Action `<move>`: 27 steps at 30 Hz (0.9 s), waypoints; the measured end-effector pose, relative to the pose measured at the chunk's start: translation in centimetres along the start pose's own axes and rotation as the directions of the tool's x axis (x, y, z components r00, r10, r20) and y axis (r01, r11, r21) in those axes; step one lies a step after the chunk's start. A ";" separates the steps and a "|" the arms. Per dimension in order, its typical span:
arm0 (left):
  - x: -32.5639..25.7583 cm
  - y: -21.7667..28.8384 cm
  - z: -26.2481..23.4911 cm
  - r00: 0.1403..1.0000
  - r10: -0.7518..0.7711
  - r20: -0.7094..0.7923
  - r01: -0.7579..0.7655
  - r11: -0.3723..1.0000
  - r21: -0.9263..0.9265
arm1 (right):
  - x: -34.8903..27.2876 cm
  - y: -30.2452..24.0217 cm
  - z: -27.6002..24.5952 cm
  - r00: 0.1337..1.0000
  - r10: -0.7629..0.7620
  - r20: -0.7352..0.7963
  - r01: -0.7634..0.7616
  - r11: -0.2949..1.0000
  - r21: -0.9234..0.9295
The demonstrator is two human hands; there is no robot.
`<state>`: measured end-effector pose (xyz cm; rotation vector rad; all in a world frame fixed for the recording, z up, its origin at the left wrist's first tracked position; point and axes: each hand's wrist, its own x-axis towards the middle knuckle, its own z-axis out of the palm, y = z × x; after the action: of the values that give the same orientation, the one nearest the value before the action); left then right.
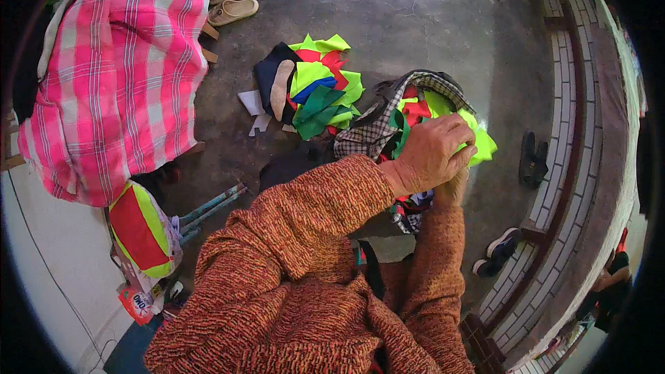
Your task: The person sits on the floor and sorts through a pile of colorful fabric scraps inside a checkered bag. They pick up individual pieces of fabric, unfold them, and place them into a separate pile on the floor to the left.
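Note:
My left hand (435, 151) reaches across my body and grips a neon yellow-green cloth piece (479, 140) above a checked bag (377, 130) full of red, green and yellow scraps. My right hand (452, 188) lies just beneath the left one, mostly hidden, its fingers touching the same cloth. Both arms wear an orange-brown knitted sweater. A heap of cloth scraps (315, 86) in yellow, green, red, blue and black lies on the concrete floor to the left of the bag.
A pink plaid cloth (118, 69) hangs over furniture at left. Beige slippers (233, 0) sit at the top. Black sandals (533, 159) and a dark shoe (495, 249) lie near a brick step at right. A red-and-yellow bundle (142, 228) rests at lower left.

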<state>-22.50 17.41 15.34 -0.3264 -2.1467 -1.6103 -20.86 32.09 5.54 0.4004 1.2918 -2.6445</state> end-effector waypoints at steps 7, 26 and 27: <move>2.0 -0.7 -1.9 0.972 0.154 -0.180 -0.155 0.988 0.007 | 4.4 12.7 6.6 0.994 0.080 0.074 -0.013 0.761 -0.649; 3.4 -2.2 -3.1 0.894 -0.420 -0.156 0.358 0.879 -0.314 | -0.1 10.5 -4.4 0.986 0.053 -0.159 -0.112 -0.501 -0.858; 3.6 -2.2 -3.0 0.897 -0.411 -0.160 0.346 0.881 -0.322 | -0.1 11.2 -5.9 0.995 0.028 -0.098 -0.070 -0.504 -0.861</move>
<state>-26.02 13.69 15.90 0.2080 -1.8841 -2.0738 -16.80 29.91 -6.26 0.0703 2.7385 -0.1699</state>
